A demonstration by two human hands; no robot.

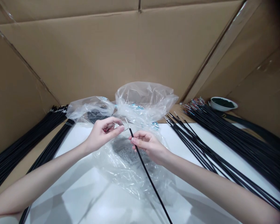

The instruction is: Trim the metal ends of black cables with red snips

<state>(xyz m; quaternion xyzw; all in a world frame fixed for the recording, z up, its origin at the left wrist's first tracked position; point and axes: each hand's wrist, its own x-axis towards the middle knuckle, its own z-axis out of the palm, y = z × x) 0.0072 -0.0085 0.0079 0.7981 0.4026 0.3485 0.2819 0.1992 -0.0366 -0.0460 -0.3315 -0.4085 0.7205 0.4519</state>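
My right hand [148,144] pinches a black cable [146,169] a little below its upper end. The cable slants down toward me, and thin, pale stripped wire ends stick out of its tip. Just left of that tip, my left hand [108,132] is closed, thumb and forefinger together. A thin pale piece shows at its fingertips by the cable tip, and a bit of red and metal shows inside the palm; I cannot make out what it is. Under both hands lies a clear plastic bag [121,168] with a grey mass of small pieces inside.
Bundles of black cables lie on the left [25,140] and right [233,143], with a smaller cable group [196,149] nearer the middle. A white bowl [220,108] with dark green contents stands back right. More plastic bags [144,96] rest against the cardboard wall [121,49].
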